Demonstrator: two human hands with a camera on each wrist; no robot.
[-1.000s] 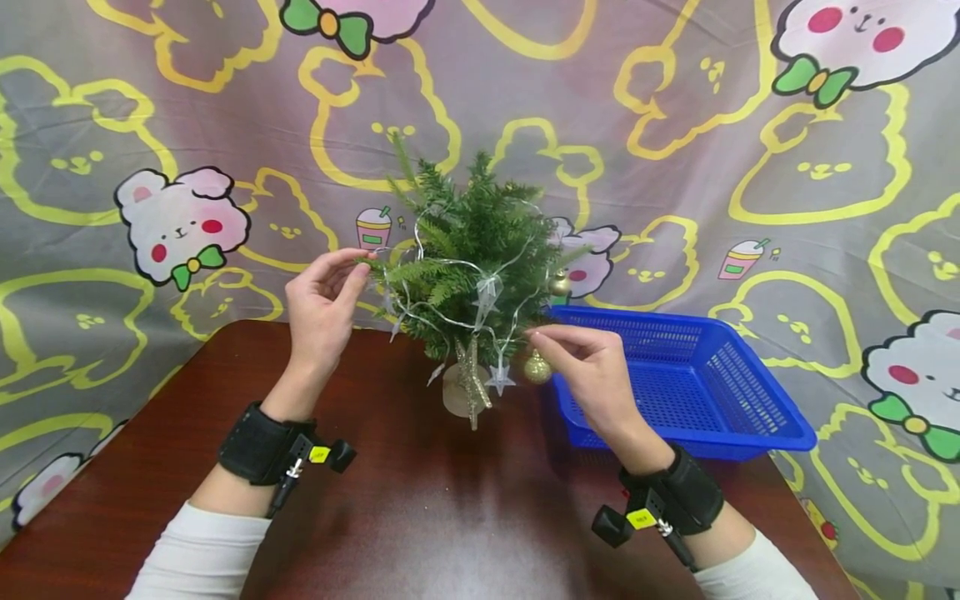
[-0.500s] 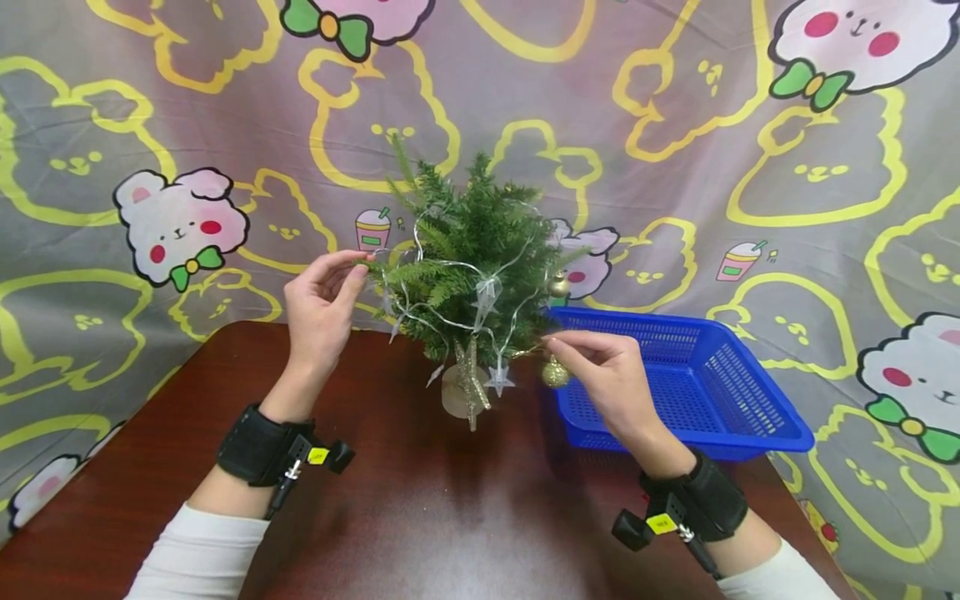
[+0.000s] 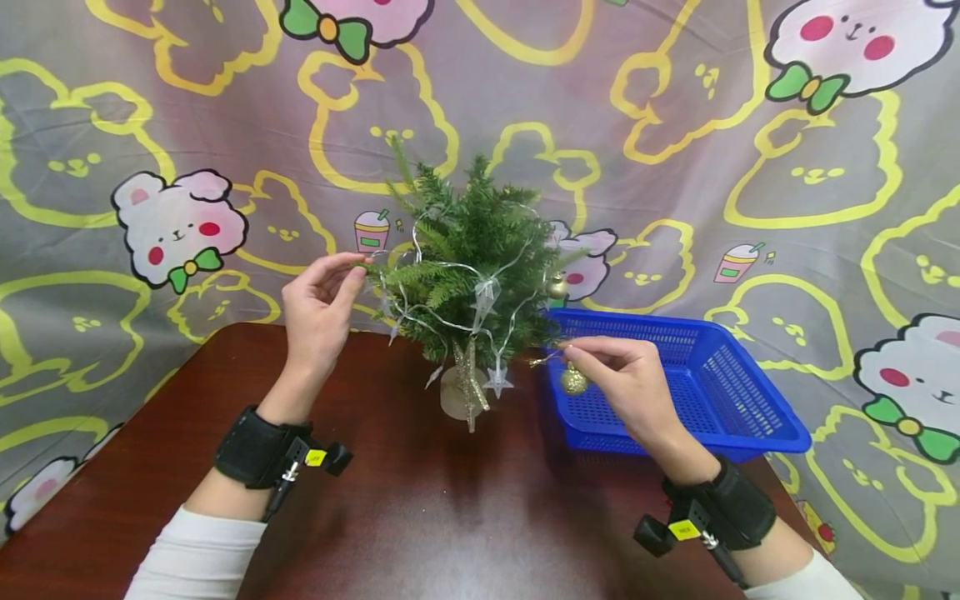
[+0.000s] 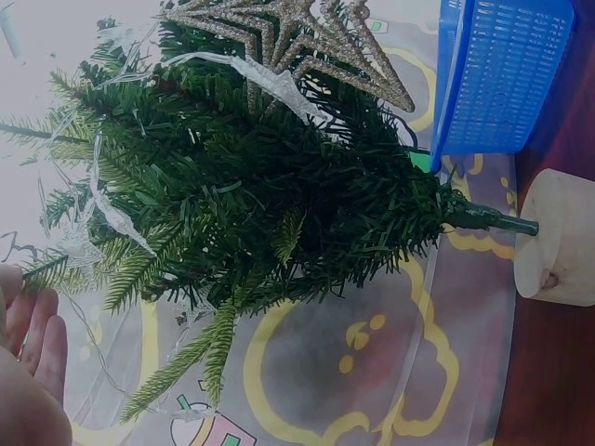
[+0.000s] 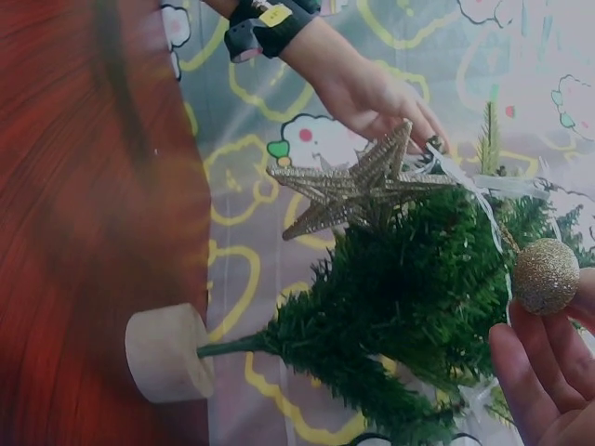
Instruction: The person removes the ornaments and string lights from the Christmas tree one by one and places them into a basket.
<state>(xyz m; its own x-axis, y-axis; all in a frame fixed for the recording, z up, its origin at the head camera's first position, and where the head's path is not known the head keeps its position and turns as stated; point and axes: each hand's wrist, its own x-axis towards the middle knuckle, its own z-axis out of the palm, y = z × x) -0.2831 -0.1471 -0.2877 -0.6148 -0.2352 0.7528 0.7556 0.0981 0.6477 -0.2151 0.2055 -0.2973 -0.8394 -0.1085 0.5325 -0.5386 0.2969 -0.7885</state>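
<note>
A small artificial Christmas tree stands upright on a round wooden base. At its left side, my left hand pinches the tip of a branch between thumb and forefinger. My right hand is right of the tree and pinches the top of a gold glitter bauble, which hangs below the fingertips. A gold cord runs from those fingertips toward the tree. A gold glitter star hangs low at the front, near a clear star light. Another gold bauble hangs on the right side.
A blue plastic basket with perforated walls stands on the brown table, right of the tree and partly behind my right hand. Wire of the light string loops around the branches. A patterned cloth hangs behind the table.
My right hand has moved right and slightly down, away from the tree, taking the gold bauble along. The left hand has stayed at the branch tip.
</note>
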